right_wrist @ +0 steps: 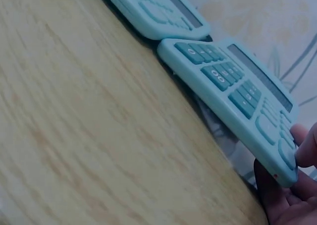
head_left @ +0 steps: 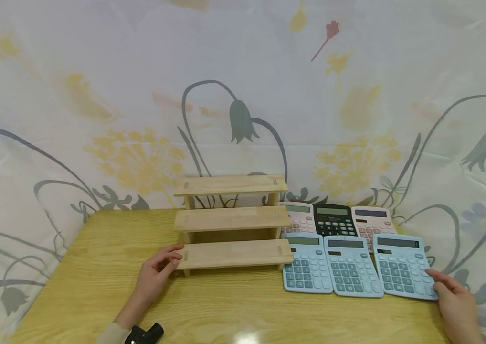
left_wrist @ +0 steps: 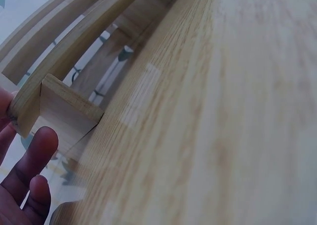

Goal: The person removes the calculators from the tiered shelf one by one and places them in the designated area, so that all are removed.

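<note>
A three-step wooden shelf (head_left: 234, 219) stands at the back middle of the table. My left hand (head_left: 154, 273) pinches the left end of its lowest board (left_wrist: 74, 51), with the other fingers (left_wrist: 38, 150) bent below. At far right my right hand (head_left: 458, 306) grips the lower right corner of a light blue calculator (head_left: 402, 255). The thumb lies on top and fingers are underneath. In the right wrist view this calculator (right_wrist: 233, 106) is tilted, its gripped side raised off the table. Two more blue calculators, a middle one (head_left: 350, 265) and a left one (head_left: 305, 282), lie left of it.
Behind the blue calculators lie a black calculator (head_left: 333, 220) and two pink ones, one on the left (head_left: 296, 219) and one on the right (head_left: 374, 222). A flower-printed cloth (head_left: 243, 57) hangs behind the wooden table (head_left: 226, 306). The left blue calculator borders the shelf's right end.
</note>
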`<action>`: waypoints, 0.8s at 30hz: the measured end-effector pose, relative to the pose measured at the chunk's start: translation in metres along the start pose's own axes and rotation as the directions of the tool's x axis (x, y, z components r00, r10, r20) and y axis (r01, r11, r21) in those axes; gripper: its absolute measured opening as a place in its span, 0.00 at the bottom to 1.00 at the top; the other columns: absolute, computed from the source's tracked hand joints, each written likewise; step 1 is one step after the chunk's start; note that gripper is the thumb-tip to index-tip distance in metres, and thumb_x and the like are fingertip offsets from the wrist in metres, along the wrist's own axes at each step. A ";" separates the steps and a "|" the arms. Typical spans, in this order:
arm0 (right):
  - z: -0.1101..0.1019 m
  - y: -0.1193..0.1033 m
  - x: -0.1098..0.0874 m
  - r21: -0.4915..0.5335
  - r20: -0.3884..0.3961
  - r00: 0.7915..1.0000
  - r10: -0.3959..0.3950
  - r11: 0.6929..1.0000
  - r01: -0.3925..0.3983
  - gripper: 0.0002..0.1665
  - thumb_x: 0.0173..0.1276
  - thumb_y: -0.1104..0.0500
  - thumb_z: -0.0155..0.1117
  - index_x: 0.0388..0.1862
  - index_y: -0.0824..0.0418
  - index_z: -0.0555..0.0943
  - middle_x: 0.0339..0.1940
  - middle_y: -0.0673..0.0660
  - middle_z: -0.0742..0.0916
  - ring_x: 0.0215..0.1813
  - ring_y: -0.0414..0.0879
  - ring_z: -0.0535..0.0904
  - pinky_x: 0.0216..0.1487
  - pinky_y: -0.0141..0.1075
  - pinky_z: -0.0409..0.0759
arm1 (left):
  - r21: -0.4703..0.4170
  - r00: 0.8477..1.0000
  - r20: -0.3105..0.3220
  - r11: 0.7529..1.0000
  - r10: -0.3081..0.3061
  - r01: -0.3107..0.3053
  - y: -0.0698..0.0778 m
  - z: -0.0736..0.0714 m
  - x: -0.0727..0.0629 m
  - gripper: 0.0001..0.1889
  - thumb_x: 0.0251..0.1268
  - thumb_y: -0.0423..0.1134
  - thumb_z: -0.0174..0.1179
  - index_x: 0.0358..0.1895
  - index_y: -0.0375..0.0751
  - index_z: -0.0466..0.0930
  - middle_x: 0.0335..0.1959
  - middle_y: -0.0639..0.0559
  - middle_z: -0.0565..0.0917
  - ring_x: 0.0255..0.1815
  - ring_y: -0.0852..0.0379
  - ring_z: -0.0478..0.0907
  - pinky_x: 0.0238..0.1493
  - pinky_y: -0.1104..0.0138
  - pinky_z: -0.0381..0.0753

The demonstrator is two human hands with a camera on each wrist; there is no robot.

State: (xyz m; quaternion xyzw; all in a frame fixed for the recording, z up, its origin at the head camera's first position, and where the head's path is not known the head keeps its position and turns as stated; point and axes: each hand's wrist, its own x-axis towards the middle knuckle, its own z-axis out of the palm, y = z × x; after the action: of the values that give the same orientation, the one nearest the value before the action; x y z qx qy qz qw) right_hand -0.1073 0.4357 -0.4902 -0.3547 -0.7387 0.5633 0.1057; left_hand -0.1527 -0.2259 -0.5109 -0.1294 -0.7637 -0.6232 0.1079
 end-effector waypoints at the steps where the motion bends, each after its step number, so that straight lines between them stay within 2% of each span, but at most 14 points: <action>1: 0.001 0.001 -0.001 -0.044 -0.009 1.000 -0.003 0.999 0.003 0.25 0.76 0.62 0.45 0.62 0.41 0.79 0.63 0.49 0.73 0.60 0.37 0.67 0.38 0.17 0.69 | 0.000 1.000 -0.001 1.000 0.002 -0.002 0.000 0.000 0.000 0.06 0.72 0.28 0.58 0.43 0.34 0.84 0.60 0.36 0.79 0.33 0.58 0.81 0.30 0.64 0.82; 3: 0.003 0.002 -0.004 -0.090 -0.017 1.000 -0.015 0.996 0.013 0.27 0.77 0.61 0.44 0.70 0.47 0.73 0.66 0.47 0.73 0.64 0.39 0.65 0.40 0.17 0.67 | 0.001 1.000 -0.003 1.000 0.002 -0.002 0.001 0.000 0.000 0.06 0.72 0.28 0.58 0.43 0.34 0.84 0.59 0.36 0.80 0.34 0.59 0.81 0.30 0.64 0.82; 5: 0.003 0.004 -0.006 -0.102 -0.024 0.999 -0.024 0.995 0.022 0.28 0.77 0.61 0.44 0.73 0.50 0.70 0.65 0.44 0.73 0.66 0.38 0.64 0.42 0.17 0.66 | -0.003 1.000 -0.001 1.000 -0.004 0.004 0.001 0.000 0.001 0.06 0.72 0.28 0.58 0.42 0.34 0.84 0.59 0.37 0.80 0.35 0.59 0.81 0.30 0.64 0.82; 8: 0.005 0.005 -0.008 -0.066 -0.048 0.998 -0.042 0.997 0.039 0.28 0.77 0.62 0.44 0.74 0.53 0.69 0.62 0.38 0.74 0.66 0.34 0.64 0.45 0.16 0.65 | -0.005 1.000 0.004 1.000 -0.004 0.004 0.001 0.000 0.003 0.06 0.72 0.28 0.58 0.42 0.33 0.84 0.59 0.37 0.80 0.36 0.60 0.81 0.31 0.65 0.82; 14: 0.008 0.007 -0.007 -0.029 -0.076 0.995 -0.070 0.997 0.067 0.27 0.78 0.64 0.44 0.74 0.56 0.68 0.61 0.33 0.75 0.69 0.30 0.62 0.58 0.16 0.62 | -0.003 1.000 -0.001 1.000 0.029 -0.029 0.000 0.000 0.002 0.06 0.72 0.26 0.56 0.42 0.32 0.84 0.58 0.35 0.80 0.37 0.61 0.81 0.30 0.66 0.81; 19: 0.007 0.008 -0.005 0.089 -0.084 0.992 -0.093 0.991 0.100 0.25 0.77 0.66 0.47 0.67 0.51 0.76 0.43 0.24 0.79 0.67 0.28 0.64 0.57 0.15 0.62 | -0.017 1.000 -0.021 1.000 0.012 -0.012 0.001 0.000 0.003 0.06 0.71 0.26 0.57 0.41 0.32 0.84 0.57 0.38 0.81 0.36 0.60 0.81 0.29 0.65 0.81; 21: 0.006 0.009 -0.004 0.106 -0.082 0.992 -0.095 0.989 0.104 0.24 0.77 0.66 0.48 0.65 0.48 0.78 0.37 0.22 0.79 0.66 0.28 0.65 0.56 0.14 0.63 | -0.014 1.000 -0.015 1.000 0.024 -0.025 0.001 0.000 0.003 0.06 0.71 0.25 0.57 0.41 0.32 0.84 0.57 0.36 0.80 0.36 0.60 0.81 0.29 0.65 0.81; 24: 0.006 0.009 -0.005 0.087 -0.093 0.992 -0.084 0.992 0.092 0.23 0.77 0.65 0.49 0.63 0.47 0.79 0.33 0.21 0.78 0.65 0.27 0.66 0.55 0.14 0.63 | -0.004 0.999 0.002 0.999 0.049 -0.049 0.001 -0.001 0.003 0.06 0.71 0.25 0.57 0.42 0.31 0.84 0.58 0.33 0.79 0.35 0.60 0.81 0.29 0.65 0.81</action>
State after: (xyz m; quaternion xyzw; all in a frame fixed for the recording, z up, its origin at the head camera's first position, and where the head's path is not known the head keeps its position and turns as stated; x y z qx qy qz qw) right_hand -0.1033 0.4284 -0.4991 -0.3414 -0.7217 0.5748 0.1796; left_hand -0.1552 -0.2261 -0.5085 -0.1487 -0.7593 -0.6217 0.1220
